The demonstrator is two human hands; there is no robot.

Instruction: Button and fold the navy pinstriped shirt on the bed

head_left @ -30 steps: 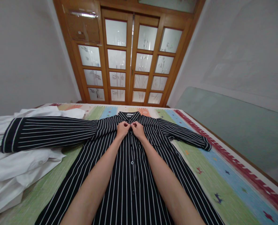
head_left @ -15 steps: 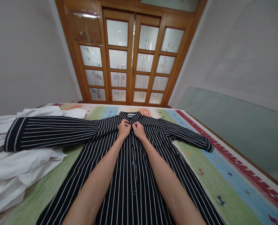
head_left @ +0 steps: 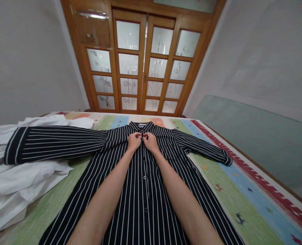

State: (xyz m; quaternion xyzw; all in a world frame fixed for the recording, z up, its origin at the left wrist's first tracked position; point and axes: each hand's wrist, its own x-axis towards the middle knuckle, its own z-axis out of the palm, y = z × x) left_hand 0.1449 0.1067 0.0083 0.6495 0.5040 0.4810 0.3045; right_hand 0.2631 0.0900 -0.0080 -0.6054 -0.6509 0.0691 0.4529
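Pinstriped button-up shirt (head_left: 133, 194), front up on the patterned bedspread (head_left: 255, 200), sleeves (head_left: 61, 143) spread wide! Left hand (head_left: 135, 141) and right hand (head_left: 150, 141) meet just below the collar (head_left: 149, 127), both pinching the placket (head_left: 145, 192). Laying-out looks done; work on the upper front seems under way, but whether the lower front is fastened, can't tell. The count: one shirt, two sleeves, one collar, two buttons (head_left: 145, 177) plainly showing, two hands, plus white cloth (head_left: 36, 185) partly under one sleeve, pieces uncountable.
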